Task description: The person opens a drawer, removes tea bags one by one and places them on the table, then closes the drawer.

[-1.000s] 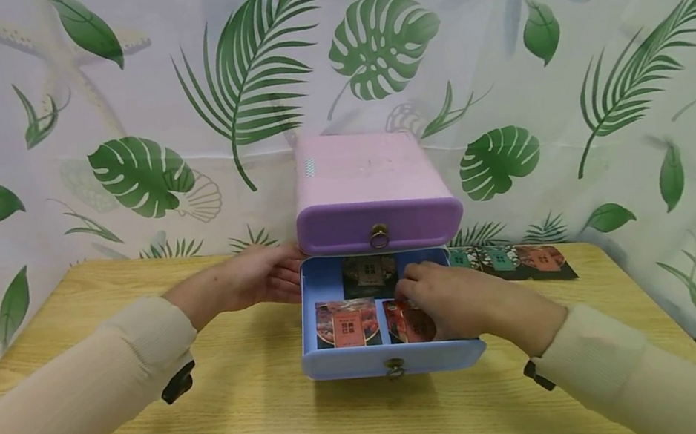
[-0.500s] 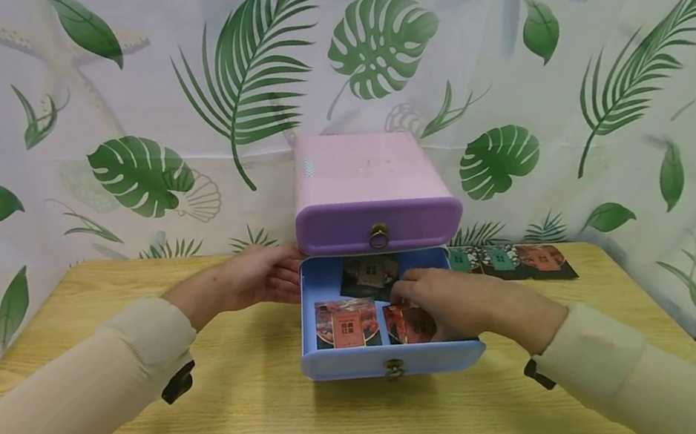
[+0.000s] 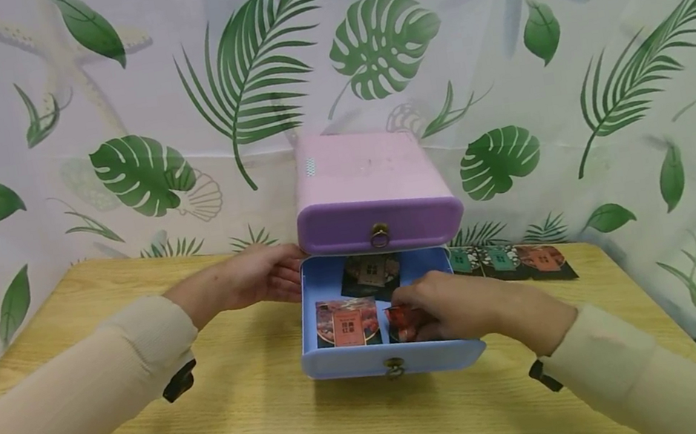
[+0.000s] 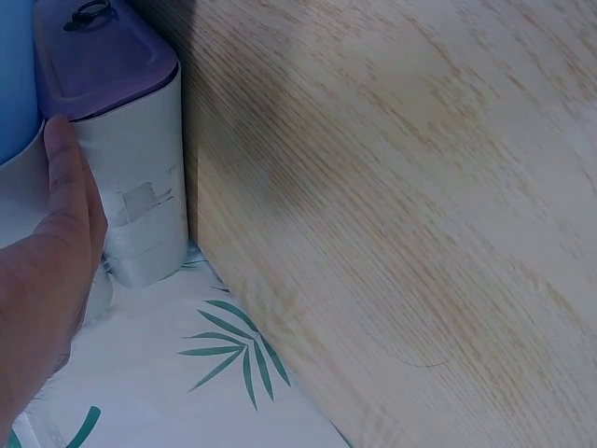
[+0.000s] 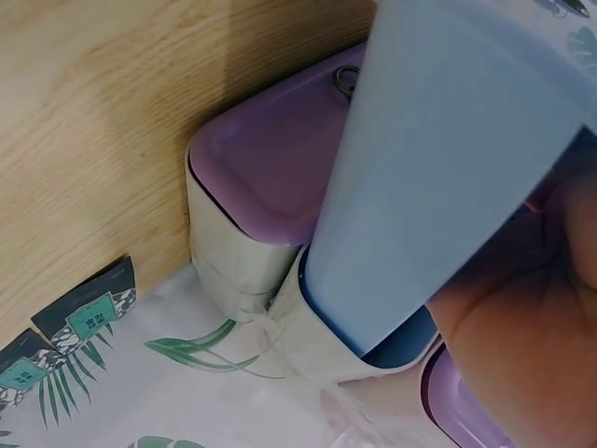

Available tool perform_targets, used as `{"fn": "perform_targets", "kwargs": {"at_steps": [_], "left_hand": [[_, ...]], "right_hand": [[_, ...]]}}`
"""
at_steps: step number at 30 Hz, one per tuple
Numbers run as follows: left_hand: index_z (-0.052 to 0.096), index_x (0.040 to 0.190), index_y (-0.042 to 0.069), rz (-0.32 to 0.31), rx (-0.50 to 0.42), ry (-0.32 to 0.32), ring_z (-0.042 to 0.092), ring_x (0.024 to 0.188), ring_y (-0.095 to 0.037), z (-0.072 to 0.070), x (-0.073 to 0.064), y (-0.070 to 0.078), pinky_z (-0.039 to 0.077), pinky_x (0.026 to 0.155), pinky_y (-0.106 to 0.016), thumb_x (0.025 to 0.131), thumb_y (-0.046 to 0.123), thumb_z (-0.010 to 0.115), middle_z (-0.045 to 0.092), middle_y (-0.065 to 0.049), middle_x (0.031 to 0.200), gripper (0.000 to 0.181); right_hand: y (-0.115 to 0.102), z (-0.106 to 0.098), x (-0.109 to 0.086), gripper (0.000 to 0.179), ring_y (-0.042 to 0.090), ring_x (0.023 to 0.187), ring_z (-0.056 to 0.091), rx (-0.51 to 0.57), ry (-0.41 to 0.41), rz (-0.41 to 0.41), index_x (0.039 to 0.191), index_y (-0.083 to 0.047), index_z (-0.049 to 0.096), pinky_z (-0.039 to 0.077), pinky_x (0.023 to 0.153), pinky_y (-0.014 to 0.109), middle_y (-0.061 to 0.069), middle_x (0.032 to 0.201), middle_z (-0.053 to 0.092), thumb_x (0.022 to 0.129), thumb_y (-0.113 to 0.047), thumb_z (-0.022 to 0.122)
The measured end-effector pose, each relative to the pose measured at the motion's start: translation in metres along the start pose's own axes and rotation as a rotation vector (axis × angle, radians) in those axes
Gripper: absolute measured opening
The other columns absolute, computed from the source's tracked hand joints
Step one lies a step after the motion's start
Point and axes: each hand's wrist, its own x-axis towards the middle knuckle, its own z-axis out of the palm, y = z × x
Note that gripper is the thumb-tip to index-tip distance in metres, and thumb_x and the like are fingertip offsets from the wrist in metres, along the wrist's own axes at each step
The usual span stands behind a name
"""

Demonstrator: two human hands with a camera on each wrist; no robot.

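Observation:
A blue drawer (image 3: 350, 367) is pulled out of a small stacked cabinet, below a purple-fronted drawer (image 3: 383, 223). Inside it lie a dark tea packet (image 3: 370, 274) at the back and a red tea packet (image 3: 346, 322) at the front left. My right hand (image 3: 462, 301) reaches into the front right of the drawer, its fingers bent over a second red tea packet (image 3: 396, 324) and pinching it. Part of that packet is hidden by the hand. My left hand (image 3: 265, 274) rests with extended fingers against the cabinet's left side, as the left wrist view shows.
Another purple drawer (image 5: 270, 149), closed, sits under the blue one. Green tea packets (image 3: 499, 259) and a red-labelled packet (image 3: 542, 259) lie in a row on the wooden table (image 3: 251, 426), right of the cabinet. A leaf-patterned cloth (image 3: 154, 96) hangs close behind.
The dark packet has slid and turned slightly at the back of the drawer. My right hand has shifted slightly down and right, its fingers covering more of the right red packet. The left hand stays put.

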Motion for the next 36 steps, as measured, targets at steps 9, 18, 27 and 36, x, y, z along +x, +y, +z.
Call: {"fn": "perform_targets", "kwargs": {"at_steps": [9, 18, 27, 36], "left_hand": [[0.053, 0.129, -0.009, -0.012, 0.01, 0.018, 0.072, 0.085, -0.018, 0.002, -0.001, 0.001, 0.058, 0.093, -0.041, 0.101, 0.035, 0.049, 0.07, -0.009, 0.098, 0.052], [0.053, 0.129, -0.009, -0.012, 0.007, 0.023, 0.073, 0.085, -0.018, 0.002, 0.0, 0.001, 0.058, 0.094, -0.041, 0.101, 0.035, 0.05, 0.07, -0.01, 0.098, 0.052], [0.053, 0.13, -0.009, -0.012, 0.012, 0.024, 0.072, 0.084, -0.017, 0.003, -0.002, 0.002, 0.058, 0.093, -0.041, 0.101, 0.034, 0.05, 0.07, -0.01, 0.099, 0.052], [0.054, 0.128, -0.009, -0.011, 0.01, 0.027, 0.072, 0.084, -0.017, 0.003, -0.002, 0.002, 0.058, 0.093, -0.041, 0.101, 0.035, 0.05, 0.07, -0.009, 0.098, 0.051]], "right_hand": [[-0.004, -0.012, -0.008, 0.022, 0.007, 0.092, 0.068, 0.051, -0.03, 0.071, 0.118, -0.005, 0.06, 0.058, 0.081, 0.031, -0.007, 0.099, 0.071, 0.096, -0.002, 0.062], [-0.008, -0.026, -0.019, 0.03, 0.003, 0.064, 0.052, -0.043, 0.085, 0.052, 0.112, -0.007, 0.059, 0.046, 0.061, 0.024, -0.006, 0.08, 0.062, 0.088, -0.011, 0.076], [-0.011, -0.043, -0.034, 0.013, 0.004, 0.062, 0.048, -0.083, 0.221, 0.051, 0.104, -0.008, 0.062, 0.045, 0.056, 0.023, -0.006, 0.079, 0.061, 0.093, -0.008, 0.069], [-0.005, -0.048, -0.045, 0.014, -0.001, 0.058, 0.047, -0.18, 0.376, -0.002, 0.092, -0.011, 0.065, 0.044, 0.052, 0.02, -0.009, 0.073, 0.063, 0.086, -0.009, 0.078]]}}
